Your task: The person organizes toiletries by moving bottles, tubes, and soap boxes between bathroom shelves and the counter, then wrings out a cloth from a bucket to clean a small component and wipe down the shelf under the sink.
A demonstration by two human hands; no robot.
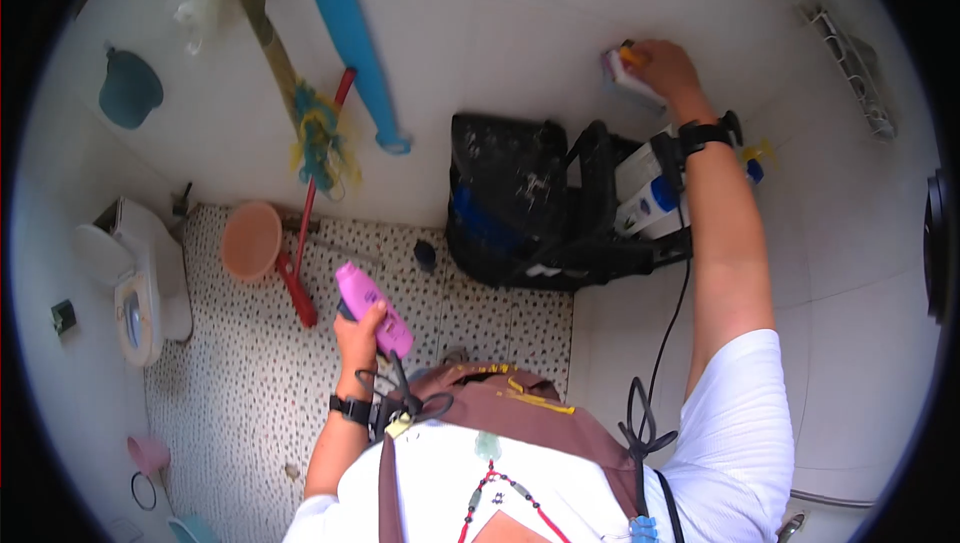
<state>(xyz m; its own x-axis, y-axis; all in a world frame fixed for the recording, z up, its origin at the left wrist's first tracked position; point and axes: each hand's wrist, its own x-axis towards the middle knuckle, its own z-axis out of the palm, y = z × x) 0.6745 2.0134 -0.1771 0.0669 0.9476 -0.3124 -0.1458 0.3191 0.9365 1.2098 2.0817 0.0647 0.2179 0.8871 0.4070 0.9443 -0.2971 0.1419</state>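
My left hand (357,345) is closed around a pink plastic bottle (375,309), tilted over the speckled floor. A dark object, only partly visible, is beside the fingers. My right hand (664,69) reaches out to the upper right, its fingers closed on the orange top of a white container (634,89) near the wall. Below that arm, a white bottle with a blue cap (648,209) stands on a black plastic rack (510,188). Other white containers there are partly hidden by my forearm.
A peach basin (252,242), a red-handled tool (297,295) and a toilet (146,288) are at the left. A blue strip (350,38) and a mop (318,133) lean on the wall. A wire rack (850,68) hangs at right.
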